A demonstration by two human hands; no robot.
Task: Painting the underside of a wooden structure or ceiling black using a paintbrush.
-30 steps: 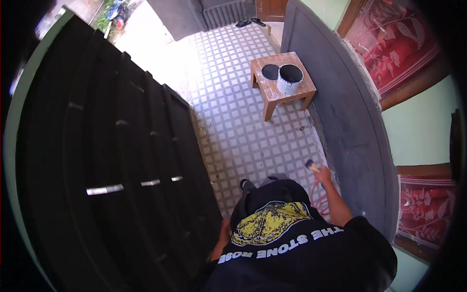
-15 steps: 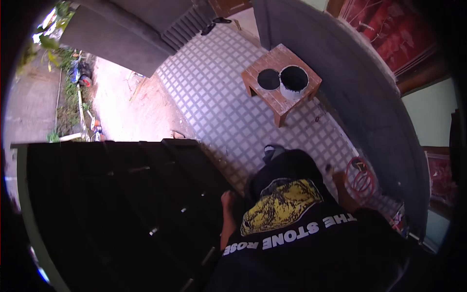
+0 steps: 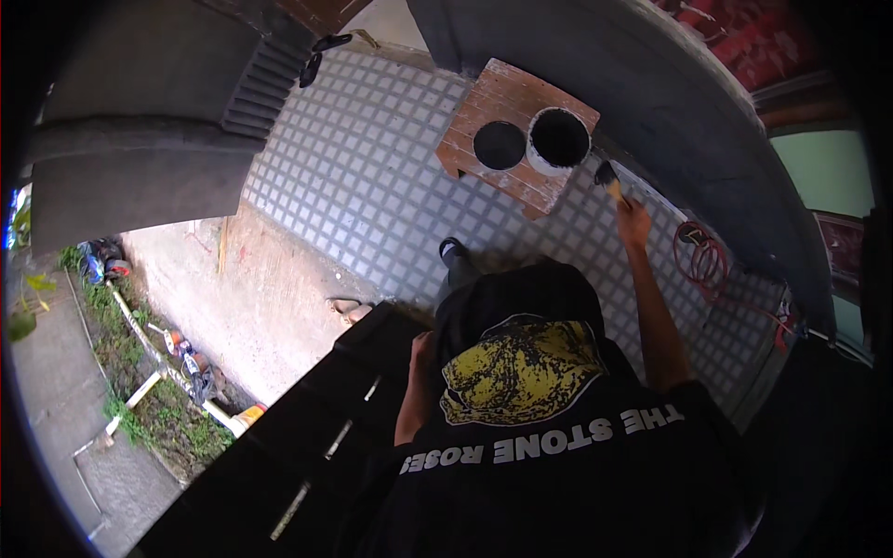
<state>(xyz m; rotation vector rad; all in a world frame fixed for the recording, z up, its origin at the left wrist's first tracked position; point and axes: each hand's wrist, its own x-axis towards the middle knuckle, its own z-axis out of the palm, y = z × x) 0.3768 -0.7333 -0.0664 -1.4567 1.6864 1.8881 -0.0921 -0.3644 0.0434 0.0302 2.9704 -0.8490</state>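
My right hand (image 3: pixel 633 223) is closed round the handle of a paintbrush (image 3: pixel 606 177) with dark bristles and a yellowish handle. The brush is held out beside a small brown wooden table (image 3: pixel 510 86), just right of a white bucket (image 3: pixel 549 168) with a dark inside. A flat dark disc, perhaps the bucket's lid (image 3: pixel 499 145), lies left of the bucket on the tabletop. Near my body, my left hand (image 3: pixel 421 350) is curled at the edge of a black slatted panel (image 3: pixel 349 395); its fingertips are hidden.
A tiled floor (image 3: pixel 353 186) spreads around the table, with a dark grey wall (image 3: pixel 670 121) curving along the right. Coiled red hose (image 3: pixel 712 270) lies at the wall's foot. Dark footwear (image 3: pixel 312 70) sits far left; tan sandals (image 3: pixel 349 309) lie beyond the panel.
My right arm has stretched forward, carrying the paintbrush from beside my body to near the bucket. The view has turned, so less of the panel shows. My left hand stays at its edge.
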